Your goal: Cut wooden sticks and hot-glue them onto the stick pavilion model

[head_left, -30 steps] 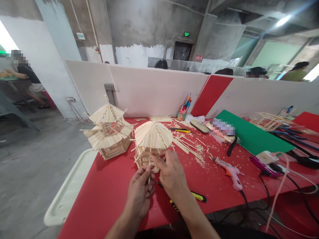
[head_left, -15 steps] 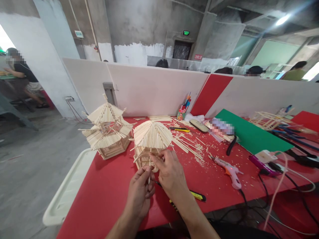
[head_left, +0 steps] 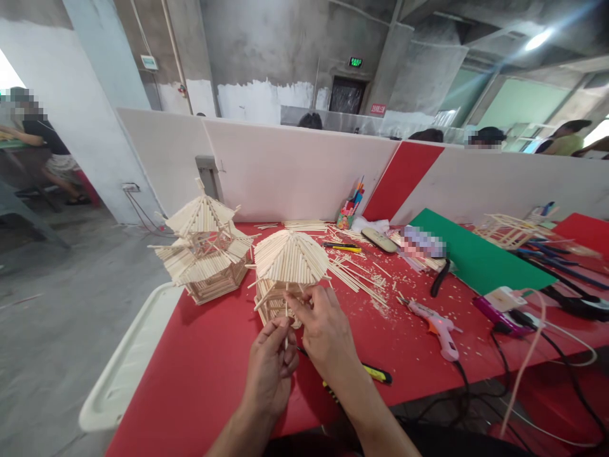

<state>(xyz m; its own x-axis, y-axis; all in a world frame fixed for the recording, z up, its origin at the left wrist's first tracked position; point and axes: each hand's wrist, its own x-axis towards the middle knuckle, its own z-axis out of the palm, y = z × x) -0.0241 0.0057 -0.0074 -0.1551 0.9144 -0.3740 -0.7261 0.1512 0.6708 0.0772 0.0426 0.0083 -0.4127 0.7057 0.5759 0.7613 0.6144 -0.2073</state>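
A small stick pavilion point(head_left: 291, 257) with a domed roof stands on the red table point(head_left: 200, 374). In front of it my left hand point(head_left: 272, 362) pinches a thin wooden stick point(head_left: 287, 311), held roughly upright. My right hand point(head_left: 321, 317) is at the front of the pavilion below the roof edge, thumb and finger closed at the upper part of the same stick. The fingers partly hide the pavilion's lower frame. To the left stands a larger two-tiered stick pavilion point(head_left: 204, 254), touched by neither hand.
Loose sticks point(head_left: 356, 279) and scraps lie right of the pavilion. A pink glue gun point(head_left: 440, 327), a yellow cutter point(head_left: 377, 373), a power strip point(head_left: 502, 315) with cables and a green board point(head_left: 480, 260) are further right. A pen cup point(head_left: 346, 217) stands near the white partition point(head_left: 285, 171).
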